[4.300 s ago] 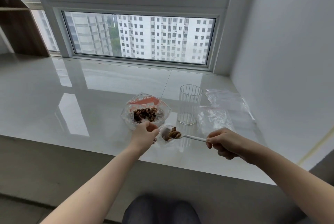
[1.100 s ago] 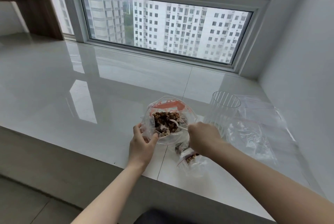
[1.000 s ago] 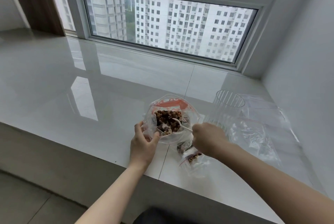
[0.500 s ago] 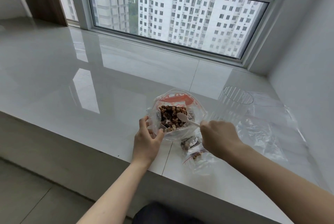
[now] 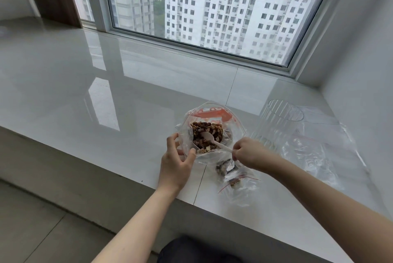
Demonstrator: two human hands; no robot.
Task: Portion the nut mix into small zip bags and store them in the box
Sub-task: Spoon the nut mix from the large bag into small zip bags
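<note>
Left hand (image 5: 177, 159) grip on crinkly clear bag (image 5: 212, 131), right hand (image 5: 252, 152) pinching white spoon (image 5: 214, 141)

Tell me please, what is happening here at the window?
A person is portioning nut mix. The left hand holds open the big bag of nuts on the sill, while the right hand dips a white spoon into it. A small zip bag with some nuts lies just in front, and a clear ribbed box stands to the right beside empty bags.
</note>
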